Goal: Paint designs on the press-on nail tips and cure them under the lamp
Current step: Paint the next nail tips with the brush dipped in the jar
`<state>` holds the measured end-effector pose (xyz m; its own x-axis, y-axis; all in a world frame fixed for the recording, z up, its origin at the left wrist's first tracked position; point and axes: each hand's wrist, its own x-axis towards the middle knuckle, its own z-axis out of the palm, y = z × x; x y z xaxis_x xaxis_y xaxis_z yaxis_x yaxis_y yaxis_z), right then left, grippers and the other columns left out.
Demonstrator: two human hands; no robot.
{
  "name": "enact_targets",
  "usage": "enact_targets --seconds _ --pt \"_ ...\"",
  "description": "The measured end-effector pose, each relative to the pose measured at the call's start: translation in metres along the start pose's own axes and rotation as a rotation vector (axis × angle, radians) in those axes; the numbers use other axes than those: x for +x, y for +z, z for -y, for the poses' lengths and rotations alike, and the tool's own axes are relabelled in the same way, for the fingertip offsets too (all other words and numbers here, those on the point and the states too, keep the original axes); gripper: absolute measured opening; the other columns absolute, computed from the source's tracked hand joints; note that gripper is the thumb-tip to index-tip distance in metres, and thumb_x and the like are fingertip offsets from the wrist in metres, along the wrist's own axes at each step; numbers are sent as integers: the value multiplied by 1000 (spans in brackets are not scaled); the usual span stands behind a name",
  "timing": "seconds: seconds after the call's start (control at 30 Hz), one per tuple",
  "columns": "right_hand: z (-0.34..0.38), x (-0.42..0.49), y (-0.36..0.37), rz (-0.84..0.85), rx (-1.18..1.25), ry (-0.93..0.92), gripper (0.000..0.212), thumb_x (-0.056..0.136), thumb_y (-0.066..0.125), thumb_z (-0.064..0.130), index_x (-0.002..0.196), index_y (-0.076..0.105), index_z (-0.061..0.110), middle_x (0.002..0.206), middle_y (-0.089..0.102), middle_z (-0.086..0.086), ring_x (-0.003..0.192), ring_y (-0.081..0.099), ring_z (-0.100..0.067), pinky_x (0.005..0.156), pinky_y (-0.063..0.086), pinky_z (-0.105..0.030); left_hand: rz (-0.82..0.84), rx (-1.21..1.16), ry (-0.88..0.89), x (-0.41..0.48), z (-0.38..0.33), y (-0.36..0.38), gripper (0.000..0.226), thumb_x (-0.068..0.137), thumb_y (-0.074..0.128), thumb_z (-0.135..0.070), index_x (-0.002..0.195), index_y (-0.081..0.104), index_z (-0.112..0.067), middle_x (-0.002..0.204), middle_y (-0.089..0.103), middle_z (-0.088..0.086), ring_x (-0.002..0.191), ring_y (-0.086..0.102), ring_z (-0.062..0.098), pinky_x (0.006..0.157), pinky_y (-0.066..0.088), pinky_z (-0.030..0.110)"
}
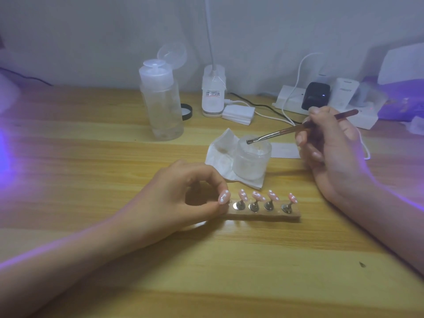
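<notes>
Left hand is curling thumb and forefinger, pinching the leftmost nail tip on the wooden holder. Right hand is gripping the brush, bristles hovering over the open jar, forearm angling in.

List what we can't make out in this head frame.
All head view:
- Stand under leftmost nail tip: hidden by left hand fingers.
- Jar contents: frosted, blurred; whether brush tip touches them is unclear.
- Purple glow: source beyond left edge.
- Label at back: print too small.
</notes>
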<state>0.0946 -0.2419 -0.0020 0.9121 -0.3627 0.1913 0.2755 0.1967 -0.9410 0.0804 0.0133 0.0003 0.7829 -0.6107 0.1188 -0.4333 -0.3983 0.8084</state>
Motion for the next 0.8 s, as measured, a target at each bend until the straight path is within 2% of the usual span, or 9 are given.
enact_targets --seconds 0.07,0.13,0.23,0.33,0.43,0.53,0.63,0.8 --pt "0 0 0 3 1 -1 26 101 50 20 76 46 19 51 57 1 35 24 -7 38 21 -17 7 27 17 1 -2 1 11 83 76 -20 83 70 -29 83 69 -16 92 56 15 87 45 29" --pt "0 -1 0 7 2 -3 26 101 50 20 76 46 19 51 58 0 35 24 -8 37 21 -17 7 86 27 3 -5 5 12 82 77 -28 88 69 -35 85 64 -25 98 52 12 90 43 26" --pt "0 -1 1 10 3 -7 26 101 50 20 75 46 19 52 58 0 35 24 -8 37 20 -17 -21 119 90 6 -7 14 10 84 76 -31 86 67 -35 72 59 -21 96 51 12 87 43 31" --pt "0 -2 1 12 2 -9 27 101 51 20 74 45 20 52 58 0 36 24 -8 37 20 -17 -61 146 137 7 -6 18 9 84 75 -38 84 67 -34 70 58 -19 91 50 13 81 41 30" --pt "0 -2 1 11 -2 -8 27 101 51 20 74 46 20 52 58 0 36 24 -8 37 21 -16 -95 200 176 7 -5 19 5 80 69 -40 81 66 -36 79 63 -14 89 49 12 79 39 30" --pt "0 -2 1 8 0 -3 27 101 51 20 74 46 20 52 58 0 36 24 -8 38 20 -17 -136 376 267 6 -8 20 11 83 61 -46 81 67 -37 88 65 -19 88 47 5 80 37 33" --pt "1 -2 1 7 6 6 27 101 51 20 74 46 19 52 58 0 36 25 -8 38 19 -18 -218 583 406 4 -10 20 18 86 60 -43 80 71 -31 94 67 -19 84 53 14 76 43 44" --pt "2 -2 1 -6 9 18 27 100 51 21 74 47 20 52 57 -1 37 24 -8 39 19 -18 -345 587 600 -2 -21 9 22 91 63 -38 79 75 -25 100 67 -17 81 52 15 75 40 45"
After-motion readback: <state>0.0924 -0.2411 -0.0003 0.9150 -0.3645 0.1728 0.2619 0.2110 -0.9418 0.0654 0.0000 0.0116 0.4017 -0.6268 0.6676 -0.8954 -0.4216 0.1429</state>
